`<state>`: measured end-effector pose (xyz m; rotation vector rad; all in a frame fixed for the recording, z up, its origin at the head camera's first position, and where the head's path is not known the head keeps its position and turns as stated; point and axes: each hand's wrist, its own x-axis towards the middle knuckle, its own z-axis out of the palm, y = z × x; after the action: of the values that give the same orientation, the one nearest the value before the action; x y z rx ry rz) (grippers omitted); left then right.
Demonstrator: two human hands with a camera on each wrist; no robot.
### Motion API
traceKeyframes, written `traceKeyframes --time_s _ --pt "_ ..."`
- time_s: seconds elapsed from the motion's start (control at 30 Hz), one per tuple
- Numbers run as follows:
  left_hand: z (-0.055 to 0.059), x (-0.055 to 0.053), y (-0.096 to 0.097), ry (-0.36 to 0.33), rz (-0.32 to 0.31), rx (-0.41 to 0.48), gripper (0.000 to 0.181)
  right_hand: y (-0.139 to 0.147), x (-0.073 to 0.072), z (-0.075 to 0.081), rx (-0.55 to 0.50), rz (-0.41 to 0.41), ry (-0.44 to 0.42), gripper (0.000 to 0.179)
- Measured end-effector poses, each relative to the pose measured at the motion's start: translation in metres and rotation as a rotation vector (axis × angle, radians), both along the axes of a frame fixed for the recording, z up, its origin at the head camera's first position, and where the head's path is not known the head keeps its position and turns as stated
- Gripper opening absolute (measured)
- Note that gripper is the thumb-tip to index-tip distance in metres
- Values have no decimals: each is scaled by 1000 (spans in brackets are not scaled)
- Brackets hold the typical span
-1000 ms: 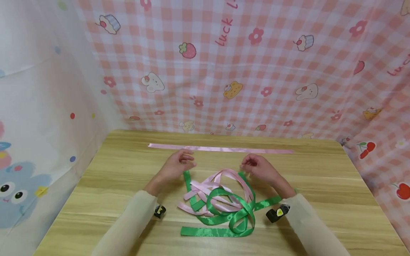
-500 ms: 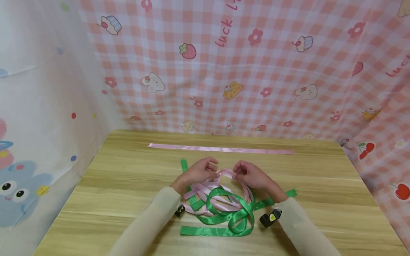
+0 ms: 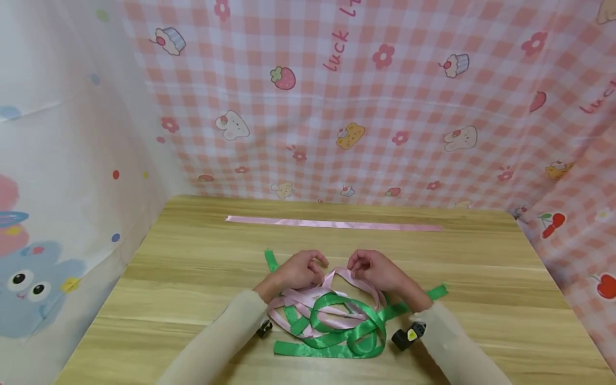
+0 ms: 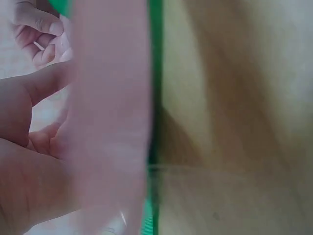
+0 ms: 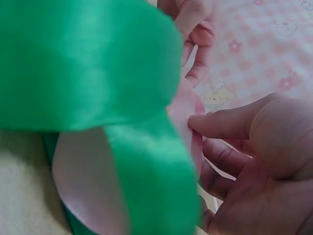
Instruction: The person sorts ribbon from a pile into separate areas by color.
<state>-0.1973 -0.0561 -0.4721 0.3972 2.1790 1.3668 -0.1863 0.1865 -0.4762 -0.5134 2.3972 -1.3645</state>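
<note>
A loose pile of satin ribbon lies on the table, pink ribbon (image 3: 368, 289) tangled with wider green ribbon (image 3: 327, 351). At the pile's far edge my right hand (image 3: 380, 272) pinches a raised bend of the pink ribbon, thumb against it in the right wrist view. My left hand (image 3: 298, 271) grips the pink ribbon a short way to the left; its fingertips are hidden by a blurred pink strip (image 4: 110, 98) in the left wrist view. Green loops (image 5: 88, 63) fill much of the right wrist view.
A separate pink ribbon (image 3: 332, 224) lies straight along the table's far side. Wooden table (image 3: 159, 299) surrounds the pile. A checked pink cloth (image 3: 313, 117) hangs behind, and a white printed cloth (image 3: 72, 149) hangs at the left.
Both hands came inward and nearer from beside the green strips to the pink ribbon's far bend, taking hold of it. The pink strands at the pile's left have shifted.
</note>
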Motion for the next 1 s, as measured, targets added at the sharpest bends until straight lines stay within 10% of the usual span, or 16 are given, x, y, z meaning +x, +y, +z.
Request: traceKeyframes --time_s 0.33,0.53,0.87,1.0 --pt "11 2 -9 67 53 103 34 -4 5 11 -43 -25 29 20" --pt "31 1 -15 -107 91 317 39 -4 10 27 -81 -48 58 15" --pt "59 1 -27 -55 -246 202 50 -1 20 61 -316 26 -69 12" --pt "68 6 -24 7 -254 284 43 -4 25 72 -338 57 -97 17"
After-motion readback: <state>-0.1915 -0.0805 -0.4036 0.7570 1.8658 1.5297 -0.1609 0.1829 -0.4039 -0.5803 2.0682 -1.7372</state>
